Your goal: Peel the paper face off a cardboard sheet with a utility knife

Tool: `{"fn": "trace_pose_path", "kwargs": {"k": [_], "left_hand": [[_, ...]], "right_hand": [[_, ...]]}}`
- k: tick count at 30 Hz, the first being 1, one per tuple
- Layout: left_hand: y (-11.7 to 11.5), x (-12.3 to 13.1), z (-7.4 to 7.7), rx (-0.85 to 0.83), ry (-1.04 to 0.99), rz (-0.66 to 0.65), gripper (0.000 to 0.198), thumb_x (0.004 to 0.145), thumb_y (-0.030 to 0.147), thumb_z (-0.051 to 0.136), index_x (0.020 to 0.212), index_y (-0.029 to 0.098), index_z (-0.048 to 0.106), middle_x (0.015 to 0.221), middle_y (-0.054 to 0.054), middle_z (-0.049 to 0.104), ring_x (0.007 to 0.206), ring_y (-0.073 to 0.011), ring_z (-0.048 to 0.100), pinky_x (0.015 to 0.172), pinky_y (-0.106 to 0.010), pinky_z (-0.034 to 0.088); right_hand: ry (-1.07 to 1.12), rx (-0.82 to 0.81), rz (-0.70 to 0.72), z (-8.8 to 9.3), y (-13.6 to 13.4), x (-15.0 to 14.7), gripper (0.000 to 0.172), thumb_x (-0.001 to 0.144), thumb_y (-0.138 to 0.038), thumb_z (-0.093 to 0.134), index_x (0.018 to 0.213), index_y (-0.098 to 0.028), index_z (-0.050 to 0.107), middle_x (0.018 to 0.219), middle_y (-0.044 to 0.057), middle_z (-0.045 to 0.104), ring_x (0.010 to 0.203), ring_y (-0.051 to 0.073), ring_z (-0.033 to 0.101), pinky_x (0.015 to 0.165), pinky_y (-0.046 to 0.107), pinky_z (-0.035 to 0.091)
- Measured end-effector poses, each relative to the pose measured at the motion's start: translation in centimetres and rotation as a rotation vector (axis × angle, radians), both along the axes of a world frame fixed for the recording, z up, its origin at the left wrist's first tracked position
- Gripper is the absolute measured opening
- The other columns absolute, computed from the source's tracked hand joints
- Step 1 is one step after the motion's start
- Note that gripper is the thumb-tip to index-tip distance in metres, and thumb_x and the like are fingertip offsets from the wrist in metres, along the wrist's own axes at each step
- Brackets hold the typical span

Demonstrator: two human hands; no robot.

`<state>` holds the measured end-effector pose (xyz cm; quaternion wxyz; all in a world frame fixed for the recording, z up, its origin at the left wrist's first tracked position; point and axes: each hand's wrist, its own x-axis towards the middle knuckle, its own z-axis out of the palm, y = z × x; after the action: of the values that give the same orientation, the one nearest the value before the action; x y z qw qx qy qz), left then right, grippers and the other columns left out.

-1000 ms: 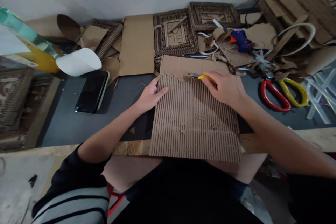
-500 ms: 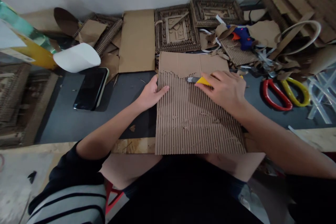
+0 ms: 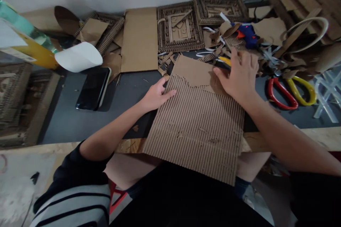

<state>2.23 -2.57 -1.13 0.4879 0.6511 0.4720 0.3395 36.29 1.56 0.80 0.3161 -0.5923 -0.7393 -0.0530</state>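
Observation:
A sheet of corrugated cardboard (image 3: 197, 124) lies turned at an angle and overhangs the table's front edge above my lap. Its ridges are bare over most of the face, while a smooth paper layer with a ragged lower edge covers the top strip. My left hand (image 3: 157, 94) pinches the sheet's left edge, thumb on top. At the upper right corner is my right hand (image 3: 239, 76), fingers apart and thumb over the smooth strip. Just behind that hand, a yellow utility knife (image 3: 225, 60) shows in part among scraps; its blade is hidden.
Scissors with red and yellow handles (image 3: 282, 94) lie at right, near a blue glue gun (image 3: 248, 35) among scraps. Patterned cardboard frames (image 3: 179, 44) and a plain cardboard panel (image 3: 140, 40) rest against the wall. At left are a phone (image 3: 93, 88) and a paper roll (image 3: 78, 56).
My right hand has let go of the utility knife, which now lies behind the sheet. The cardboard has rotated clockwise, its lower end swinging left and nearer to me. My left hand still grips its edge.

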Motion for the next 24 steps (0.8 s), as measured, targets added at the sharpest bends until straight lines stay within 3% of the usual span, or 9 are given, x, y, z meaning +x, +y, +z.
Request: {"fn": "trace_pose_path", "kwargs": {"k": [2, 5, 8, 12, 15, 21, 24], "left_hand": [[0.1, 0.0, 0.3, -0.056, 0.0, -0.023, 0.071, 0.092, 0.072, 0.079, 0.139, 0.022, 0.063, 0.102, -0.01, 0.083, 0.079, -0.0269, 0.081, 0.07, -0.04, 0.07], [0.2, 0.0, 0.5, -0.086, -0.013, -0.038, 0.074, 0.092, 0.073, 0.078, 0.142, 0.021, 0.06, 0.111, -0.012, 0.083, 0.084, -0.0274, 0.082, 0.073, -0.039, 0.07], [0.3, 0.0, 0.2, -0.069, -0.008, -0.032, 0.071, 0.093, 0.071, 0.079, 0.142, 0.022, 0.06, 0.108, -0.01, 0.083, 0.089, -0.0289, 0.083, 0.079, -0.043, 0.071], [0.3, -0.1, -0.2, -0.046, 0.001, -0.01, 0.071, 0.093, 0.071, 0.08, 0.145, 0.026, 0.061, 0.109, -0.01, 0.082, 0.099, -0.0317, 0.082, 0.087, -0.047, 0.071], [0.3, -0.1, -0.1, -0.067, 0.007, -0.015, 0.076, 0.091, 0.075, 0.079, 0.144, 0.024, 0.06, 0.107, -0.01, 0.082, 0.09, -0.0303, 0.082, 0.08, -0.045, 0.07], [0.3, -0.1, 0.5, -0.093, -0.039, -0.01, 0.079, 0.086, 0.08, 0.081, 0.138, 0.023, 0.06, 0.104, -0.009, 0.082, 0.08, -0.0261, 0.081, 0.067, -0.036, 0.066], [0.2, -0.1, 0.9, -0.099, -0.049, 0.012, 0.08, 0.086, 0.08, 0.081, 0.138, 0.023, 0.059, 0.104, -0.009, 0.083, 0.079, -0.0266, 0.081, 0.063, -0.035, 0.065]], "right_hand": [[-0.012, -0.02, 0.151, 0.4, -0.7, -0.9, 0.059, 0.105, -0.069, 0.063, 0.148, -0.029, 0.068, 0.14, 0.022, 0.069, 0.135, 0.046, 0.059, 0.107, 0.066, 0.05], [-0.008, -0.126, 0.416, 1.1, -1.9, -2.6, 0.047, 0.105, -0.067, 0.064, 0.132, -0.032, 0.077, 0.125, 0.014, 0.078, 0.116, 0.037, 0.072, 0.096, 0.053, 0.058], [-0.035, -0.207, 0.468, 1.1, -2.5, -3.8, 0.037, 0.11, -0.06, 0.059, 0.114, -0.032, 0.082, 0.11, 0.009, 0.082, 0.103, 0.031, 0.076, 0.088, 0.046, 0.059], [-0.074, -0.182, 0.446, 0.3, -2.6, -4.6, 0.033, 0.112, -0.047, 0.054, 0.102, -0.029, 0.08, 0.103, 0.01, 0.08, 0.099, 0.029, 0.075, 0.082, 0.042, 0.058], [-0.088, -0.145, 0.41, -0.3, -2.4, -4.8, 0.031, 0.112, -0.041, 0.049, 0.104, -0.027, 0.075, 0.106, 0.013, 0.077, 0.098, 0.031, 0.073, 0.078, 0.043, 0.057], [0.104, 0.016, 0.071, 0.2, -0.9, -2.9, 0.037, 0.114, -0.034, 0.034, 0.128, -0.028, 0.067, 0.125, 0.02, 0.071, 0.114, 0.038, 0.066, 0.094, 0.057, 0.056], [0.05, 0.044, -0.049, 0.4, 0.0, -0.8, 0.037, 0.113, -0.044, 0.047, 0.142, -0.027, 0.064, 0.143, 0.024, 0.065, 0.128, 0.043, 0.059, 0.103, 0.064, 0.05]]}}
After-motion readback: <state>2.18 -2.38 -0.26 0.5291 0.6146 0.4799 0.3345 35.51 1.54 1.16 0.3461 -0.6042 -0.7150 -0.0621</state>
